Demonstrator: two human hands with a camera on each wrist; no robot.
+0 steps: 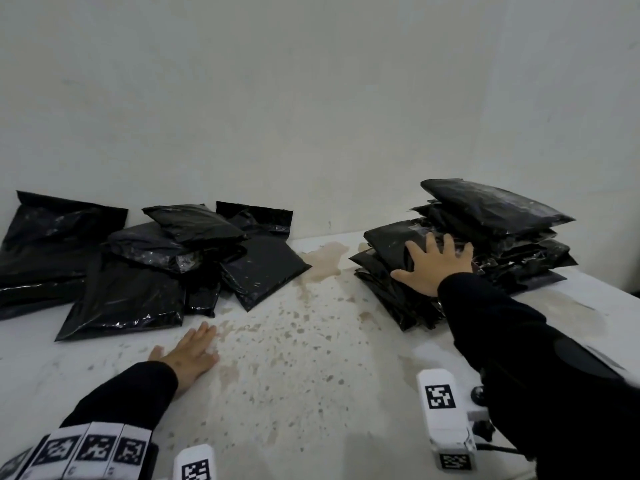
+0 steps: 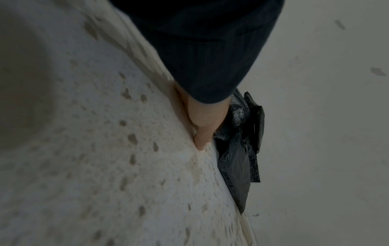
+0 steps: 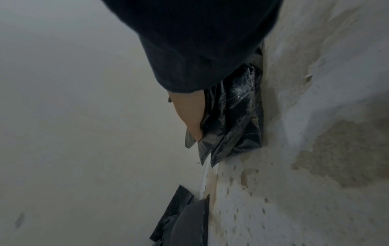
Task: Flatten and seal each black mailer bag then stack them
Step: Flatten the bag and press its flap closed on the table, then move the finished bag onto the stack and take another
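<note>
- The right hand (image 1: 434, 266) lies palm-down with fingers spread and straight on the top bag of the near stack of glossy black plastic mailer bags (image 1: 391, 271), pressing it flat without gripping it.
- In the right wrist view, the same hand (image 3: 189, 114) rests against crinkled black plastic (image 3: 233, 116) of that stack.
- Just behind, touching it, stands a taller stack of black mailer bags (image 1: 502, 230), its top bag tilted.
- The left hand (image 1: 188, 353) rests flat on the stained white table (image 1: 294, 358), fingers straight and together, holding nothing; it sits just in front of the loose heap.
- That loose heap of black mailer bags (image 1: 138, 265) sprawls across the left of the table, bags overlapping at odd angles, some leaning against the pale wall (image 1: 311, 98).
- In the left wrist view, the left hand (image 2: 202, 119) presses on the table, with an edge of the heap (image 2: 240, 158) beyond it.
- Brown blotches and specks mark the table between the heap and the stacks.
</note>
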